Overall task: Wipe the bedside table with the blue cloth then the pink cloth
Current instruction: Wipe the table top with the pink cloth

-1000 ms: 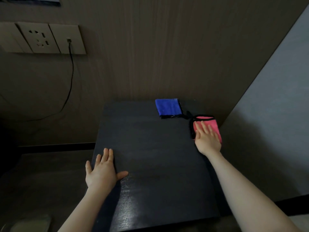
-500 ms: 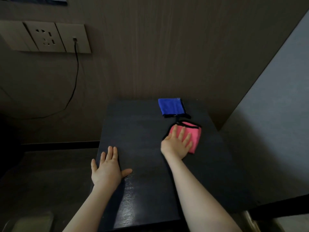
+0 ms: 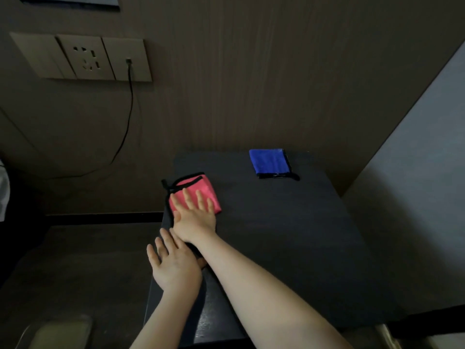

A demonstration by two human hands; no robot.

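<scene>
right hand [image 3: 193,217] presses flat, fingers spread, on the folded pink cloth [image 3: 201,191] to wipe the dark table [image 3: 289,235]. left hand [image 3: 173,267] lies open, bracing the table's edge.

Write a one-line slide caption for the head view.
Right hand presses pink cloth flat near bedside table's left edge; blue cloth lies folded at the back.

Looks like a bedroom or hotel room, dimly lit: dark bedside tabletop [image 3: 289,222] set against a wood-grain wall panel [image 3: 251,71], beige socket-and-switch plate [image 3: 83,57] with a black cable [image 3: 127,127] plugged in, pale upholstered-looking surface [image 3: 415,159] at right.
</scene>
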